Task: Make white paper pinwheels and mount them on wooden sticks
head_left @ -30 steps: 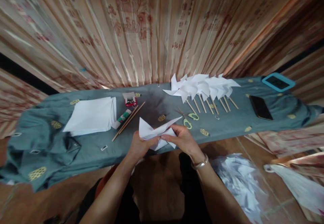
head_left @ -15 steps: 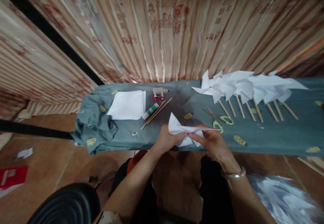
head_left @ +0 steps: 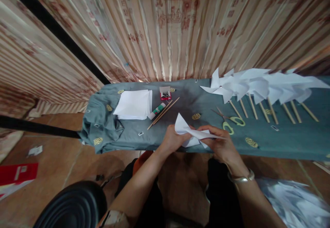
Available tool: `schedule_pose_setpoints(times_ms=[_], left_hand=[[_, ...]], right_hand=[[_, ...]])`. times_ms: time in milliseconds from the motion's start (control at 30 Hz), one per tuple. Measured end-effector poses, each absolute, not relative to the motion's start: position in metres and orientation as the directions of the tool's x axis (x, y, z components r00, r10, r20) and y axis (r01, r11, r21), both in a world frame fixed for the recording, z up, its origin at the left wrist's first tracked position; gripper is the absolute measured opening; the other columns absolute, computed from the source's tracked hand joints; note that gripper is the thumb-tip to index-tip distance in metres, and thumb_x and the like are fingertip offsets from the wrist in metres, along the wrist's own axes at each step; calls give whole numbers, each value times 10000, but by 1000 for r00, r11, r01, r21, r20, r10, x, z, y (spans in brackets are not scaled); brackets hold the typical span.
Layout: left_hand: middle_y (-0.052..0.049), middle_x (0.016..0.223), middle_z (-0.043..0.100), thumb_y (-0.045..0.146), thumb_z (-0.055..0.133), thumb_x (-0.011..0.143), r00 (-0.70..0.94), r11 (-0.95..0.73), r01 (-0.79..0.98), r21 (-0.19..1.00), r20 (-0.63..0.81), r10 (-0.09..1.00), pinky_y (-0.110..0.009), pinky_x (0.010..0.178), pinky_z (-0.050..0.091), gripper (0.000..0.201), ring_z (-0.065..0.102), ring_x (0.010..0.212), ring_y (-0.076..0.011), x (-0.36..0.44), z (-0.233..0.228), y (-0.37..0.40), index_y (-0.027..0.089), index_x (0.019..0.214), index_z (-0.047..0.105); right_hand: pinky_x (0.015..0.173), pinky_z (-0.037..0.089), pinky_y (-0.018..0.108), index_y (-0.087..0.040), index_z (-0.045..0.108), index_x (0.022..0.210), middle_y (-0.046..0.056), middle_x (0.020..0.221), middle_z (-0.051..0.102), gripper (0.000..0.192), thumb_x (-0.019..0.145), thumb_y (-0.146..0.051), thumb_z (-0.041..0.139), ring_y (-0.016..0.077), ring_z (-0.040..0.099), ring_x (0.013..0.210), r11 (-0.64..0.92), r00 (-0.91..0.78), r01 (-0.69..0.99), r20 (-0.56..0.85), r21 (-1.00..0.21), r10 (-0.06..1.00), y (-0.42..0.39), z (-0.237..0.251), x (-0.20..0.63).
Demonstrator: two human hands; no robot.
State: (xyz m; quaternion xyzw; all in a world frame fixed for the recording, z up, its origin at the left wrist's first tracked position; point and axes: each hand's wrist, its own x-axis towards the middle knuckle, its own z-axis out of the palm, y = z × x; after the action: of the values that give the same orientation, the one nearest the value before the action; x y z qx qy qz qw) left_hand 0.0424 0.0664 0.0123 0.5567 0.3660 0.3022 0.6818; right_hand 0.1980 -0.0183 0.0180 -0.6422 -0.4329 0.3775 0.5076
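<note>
A long table under a grey-green cloth (head_left: 283, 142) runs across the view, its near edge just beyond the person's knees and its back edge against a striped curtain (head_left: 165, 29). Bare cloth lies open between the stack of white paper (head_left: 134, 104) on the left and the row of finished paper pinwheels (head_left: 260, 83) on sticks at the right. Over the near edge, the left hand (head_left: 173, 140) and right hand (head_left: 220, 145) both pinch a folded white paper piece (head_left: 190, 133), fingers closed on it. Green-handled scissors (head_left: 232, 122) lie just right of the hands. A small open box (head_left: 165, 93) holds dark clips; a glue stick (head_left: 158, 111) and wooden sticks (head_left: 163, 112) lie beside it.
</note>
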Motion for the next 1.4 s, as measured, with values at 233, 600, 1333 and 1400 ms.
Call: schedule_pose_setpoints(times_ms=[233, 600, 1333, 1400], left_hand=[[-58, 785, 764, 282, 778, 603, 544, 158, 43, 986, -156, 825, -240, 677, 532, 259, 690, 707, -171, 42, 14, 66, 115, 800, 769], [-50, 788, 770, 263, 764, 568, 513, 145, 102, 984, -177, 840, -254, 692, 549, 243, 706, 738, -194, 47, 19, 70, 132, 773, 770], [-66, 794, 774, 254, 732, 570, 517, 115, 138, 984, -170, 839, -269, 696, 556, 237, 711, 733, -201, 47, 24, 70, 126, 764, 775], [-68, 795, 774, 246, 723, 578, 518, 108, 145, 984, -168, 839, -268, 691, 555, 233, 713, 734, -203, 47, 23, 71, 125, 771, 775]], right_hand=[[534, 400, 245, -197, 725, 775, 4, 682, 684, 157, 646, -286, 731, 146, 562, 581, -103, 345, 164, -40, -981, 938, -18, 18, 197], [616, 401, 256, -188, 714, 797, 9, 742, 691, 167, 648, -257, 681, 169, 581, 677, -96, 317, 250, -12, -964, 948, -18, 21, 196], [601, 416, 244, -188, 719, 794, 2, 725, 703, 142, 689, -271, 671, 161, 607, 655, -107, 341, 334, 15, -936, 940, -18, 24, 193], [596, 416, 243, -191, 718, 798, 1, 719, 702, 139, 690, -258, 661, 163, 608, 655, -109, 339, 336, 12, -936, 941, -18, 23, 193]])
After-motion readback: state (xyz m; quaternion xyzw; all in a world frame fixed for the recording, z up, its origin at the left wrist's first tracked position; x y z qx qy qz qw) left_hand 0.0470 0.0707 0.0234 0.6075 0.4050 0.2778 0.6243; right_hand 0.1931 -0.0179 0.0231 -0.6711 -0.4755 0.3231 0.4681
